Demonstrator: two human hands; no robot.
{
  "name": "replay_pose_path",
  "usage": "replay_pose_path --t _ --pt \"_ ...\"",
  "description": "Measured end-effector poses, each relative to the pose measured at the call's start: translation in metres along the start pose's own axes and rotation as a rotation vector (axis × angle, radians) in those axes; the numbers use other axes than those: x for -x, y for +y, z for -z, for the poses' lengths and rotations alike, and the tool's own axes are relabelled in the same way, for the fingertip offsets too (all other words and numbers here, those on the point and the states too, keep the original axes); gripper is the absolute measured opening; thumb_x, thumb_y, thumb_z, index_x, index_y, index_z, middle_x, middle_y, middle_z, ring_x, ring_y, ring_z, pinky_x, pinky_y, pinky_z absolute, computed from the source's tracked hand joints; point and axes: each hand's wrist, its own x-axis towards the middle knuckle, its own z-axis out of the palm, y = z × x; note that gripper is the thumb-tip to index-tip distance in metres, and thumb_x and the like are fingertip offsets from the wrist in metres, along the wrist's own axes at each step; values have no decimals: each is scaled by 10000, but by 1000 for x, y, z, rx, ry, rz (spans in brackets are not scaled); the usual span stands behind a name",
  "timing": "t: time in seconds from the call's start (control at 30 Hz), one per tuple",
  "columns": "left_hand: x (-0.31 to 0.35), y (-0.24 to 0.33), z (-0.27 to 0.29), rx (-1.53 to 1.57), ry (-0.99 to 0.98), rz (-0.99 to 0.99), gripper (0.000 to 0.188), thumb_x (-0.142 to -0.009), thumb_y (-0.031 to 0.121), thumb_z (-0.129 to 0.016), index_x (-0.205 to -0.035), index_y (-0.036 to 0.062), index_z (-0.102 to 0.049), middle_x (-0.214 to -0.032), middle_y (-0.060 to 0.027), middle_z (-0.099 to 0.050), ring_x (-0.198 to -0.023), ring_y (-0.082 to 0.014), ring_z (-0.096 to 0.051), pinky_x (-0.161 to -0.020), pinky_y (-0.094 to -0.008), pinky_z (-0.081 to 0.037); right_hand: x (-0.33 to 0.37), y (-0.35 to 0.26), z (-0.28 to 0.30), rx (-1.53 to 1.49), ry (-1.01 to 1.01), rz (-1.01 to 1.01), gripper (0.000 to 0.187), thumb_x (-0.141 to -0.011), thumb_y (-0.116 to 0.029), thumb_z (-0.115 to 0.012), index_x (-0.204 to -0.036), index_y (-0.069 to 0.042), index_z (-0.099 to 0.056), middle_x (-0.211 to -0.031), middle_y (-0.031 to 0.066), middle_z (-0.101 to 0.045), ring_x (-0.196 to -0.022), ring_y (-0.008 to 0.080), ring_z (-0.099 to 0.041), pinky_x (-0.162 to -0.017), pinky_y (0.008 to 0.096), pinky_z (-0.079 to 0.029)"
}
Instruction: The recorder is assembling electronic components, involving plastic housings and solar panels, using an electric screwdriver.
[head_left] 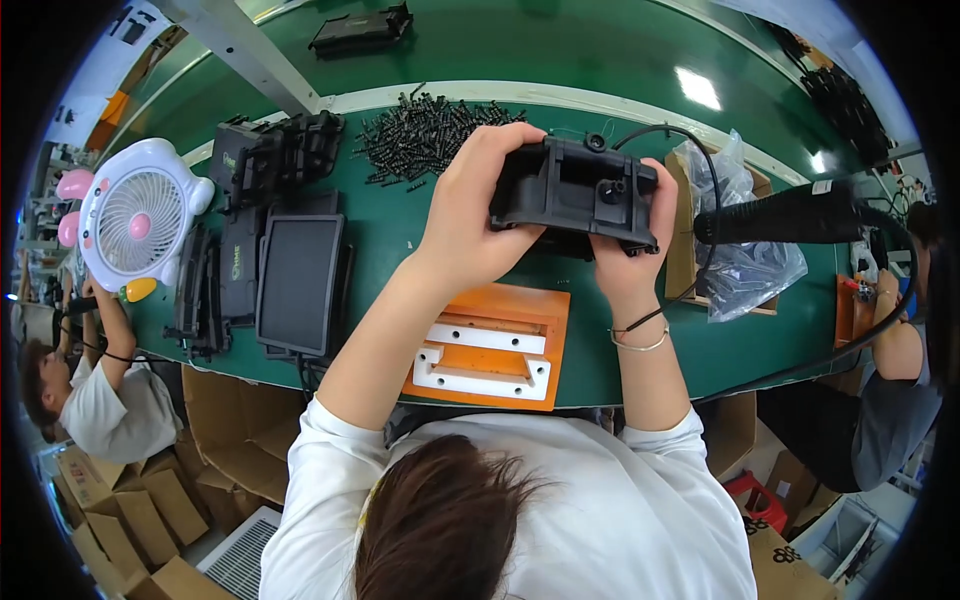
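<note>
Between my two hands a black plastic housing (570,205) is held up above the green bench, its hollow, ribbed side showing. My left hand (475,205) wraps round its left end, thumb below and fingers over the top edge. My right hand (640,245) grips the right end, partly hidden behind it. Below the housing lies an orange fixture (558,345) with white blocks (480,381) that have holes in them. Beyond my left hand spreads a heap of small black coiled or threaded parts (425,130).
Stacked black housings (245,260) and a flat black panel (300,280) lie at left, beside a white fan (140,220). At right, a black handheld tool with a cable (785,213) hangs over a carton with clear plastic bags (755,265). Co-workers sit on both sides.
</note>
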Motion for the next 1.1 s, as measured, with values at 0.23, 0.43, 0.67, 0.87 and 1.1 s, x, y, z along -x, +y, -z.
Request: replay_pose_path --t 0.23,0.43,0.67,0.87,1.1 --pt "10 -6 -4 27 36 56 531 -586 -14 -647 -1090 32 -491 -971 -133 -543 -876 -303 -553 -762 -340 -460 2 9 1 116 -21 4 616 -655 105 -626 -1188 -32 -349 -1014 61 -465 -892 124 -516 -745 227 -460" --pt "10 -1 0 -37 6 43 530 -586 -8 -639 -1093 36 -487 -976 -139 -538 -879 -313 -544 -768 -352 -456 8 5 -2 61 -12 -4 526 -724 9 -596 -1198 -29 -371 -1053 40 -461 -962 123 -471 -861 247 -393" --pt "5 9 12 -116 -70 19 662 -578 28 -683 -1206 71 -478 -1214 -177 -458 -1115 -337 -469 -907 -372 -418 11 6 -6 11 -7 16 585 -700 23 -622 -1214 -40 -349 -1083 57 -460 -1001 154 -476 -885 270 -393" --pt "-1 19 19 -160 -223 -111 621 -582 97 -742 -1171 110 -545 -1308 -163 -408 -1165 -363 -431 -948 -437 -391 10 2 6 106 -81 -11 714 -626 48 -693 -1239 -25 -335 -1111 101 -453 -1001 191 -509 -828 285 -450" --pt "6 16 22 -242 -170 -161 389 -521 -48 -597 -899 45 -595 -1147 -120 -541 -1054 -354 -496 -877 -426 -434 35 -47 72 680 -331 -225 465 -691 -32 -686 -1121 6 -513 -1018 143 -555 -889 227 -565 -769 318 -469"
